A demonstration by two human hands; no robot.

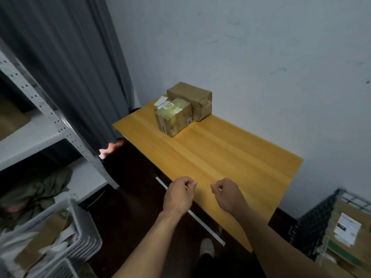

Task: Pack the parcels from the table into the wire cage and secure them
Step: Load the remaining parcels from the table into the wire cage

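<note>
Empty hands (177, 194) (228, 195) over table (230, 153) edge, parcels (182, 109) far.

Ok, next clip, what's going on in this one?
A person stands at a wooden table with both hands out over its near edge, holding nothing. The left hand and right hand are loosely curled and empty. Two parcels are on the table at its far end by the wall: a taped box in front, with a brown paper parcel touching it from behind. A wire cage at the lower right already holds at least one labelled parcel. So these two are not yet packed.
</note>
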